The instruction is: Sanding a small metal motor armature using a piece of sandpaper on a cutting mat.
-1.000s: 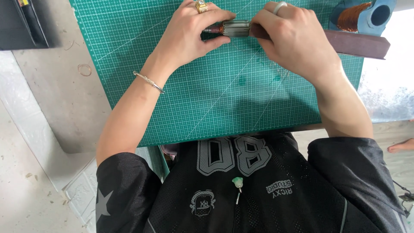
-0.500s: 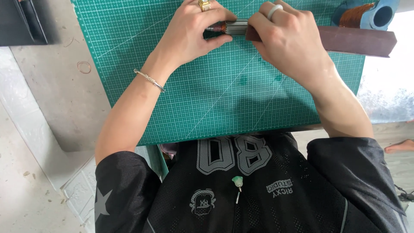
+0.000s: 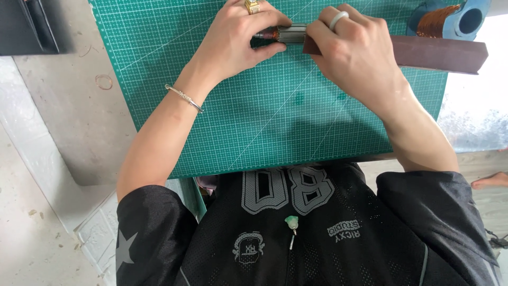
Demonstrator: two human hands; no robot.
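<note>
With my left hand [image 3: 238, 45] gripping the metal cylinder [image 3: 283, 34] at the far edge of the green mat [image 3: 264, 122], my right hand [image 3: 354, 58] should pinch the brown strip [image 3: 439, 53] taut and square against it.

small cylindrical metal part [image 3: 288, 34], grey with a coppery wound end, lying horizontal on the green cutting mat [image 3: 264, 122], touching the end of a flat dark-brown strip [image 3: 439, 53] running right.
</note>
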